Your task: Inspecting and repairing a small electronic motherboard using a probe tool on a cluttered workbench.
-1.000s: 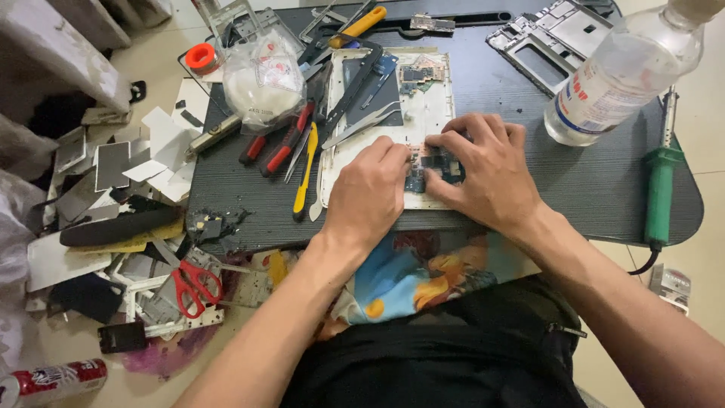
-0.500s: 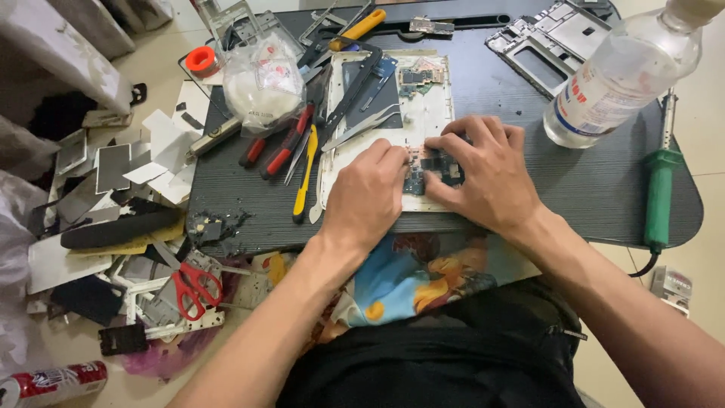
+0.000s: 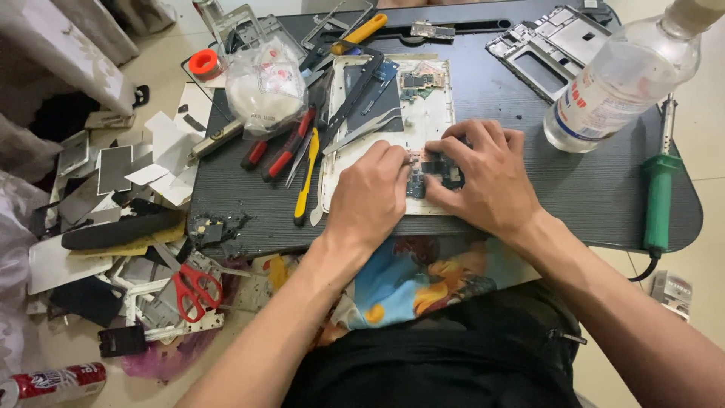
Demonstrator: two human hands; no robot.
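Note:
Both hands meet over a small dark circuit board (image 3: 432, 172) that lies on a white phone back shell (image 3: 423, 113) on a low black table (image 3: 574, 189). My left hand (image 3: 368, 198) is curled, with its fingertips pressed to the board's left edge. My right hand (image 3: 483, 177) covers the board's right side, thumb and fingers pinching it. Most of the board is hidden under the fingers. I cannot tell whether a small tool is in the left fingers.
Red and yellow screwdrivers (image 3: 291, 155), tweezers (image 3: 370, 125) and a plastic bag (image 3: 264, 87) lie left of the shell. A clear bottle (image 3: 619, 79) and green soldering iron (image 3: 659, 196) stand right. Metal phone frames (image 3: 547, 45) sit behind. Red scissors (image 3: 195, 291) and scrap parts litter the floor.

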